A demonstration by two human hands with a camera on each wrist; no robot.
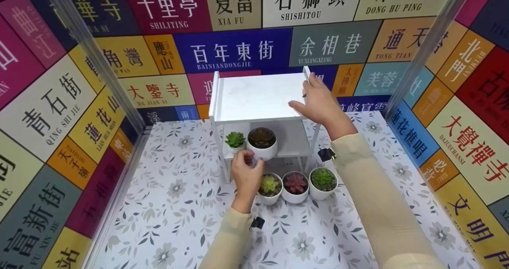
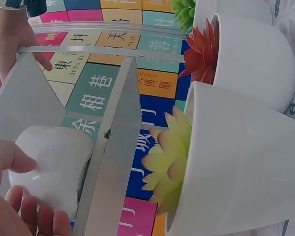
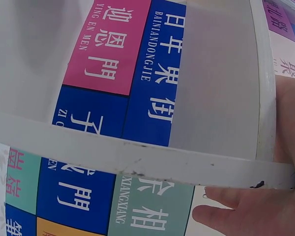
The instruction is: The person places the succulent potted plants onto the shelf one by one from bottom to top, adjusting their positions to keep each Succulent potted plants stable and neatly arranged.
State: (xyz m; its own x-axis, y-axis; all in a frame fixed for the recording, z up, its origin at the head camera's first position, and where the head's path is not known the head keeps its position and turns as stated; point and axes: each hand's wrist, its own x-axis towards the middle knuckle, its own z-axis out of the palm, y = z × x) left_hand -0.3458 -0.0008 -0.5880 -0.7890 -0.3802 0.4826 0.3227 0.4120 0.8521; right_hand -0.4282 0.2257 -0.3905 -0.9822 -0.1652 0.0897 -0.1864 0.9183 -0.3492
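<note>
2 hands [image 1: 246, 176] [image 1: 324, 104]: right grips shelf [image 1: 258, 96], left is beside pots [image 1: 262, 153].

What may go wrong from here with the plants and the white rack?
The brown potted plant stands close to the front edge of the lower tier; the left hand beside it might nudge it off. That hand is also close to the yellow-green potted succulent, which may get knocked. The right hand holds the side of the white two-tier rack; an uneven push could tilt it.

Small booth [image 1: 334, 44] shown — floral-print tabletop [image 1: 159, 205] enclosed on 3 sides by sign-print panels [image 1: 43, 114] w/ corner posts [image 1: 423, 58] — wider venue can't be ID'd.
</note>
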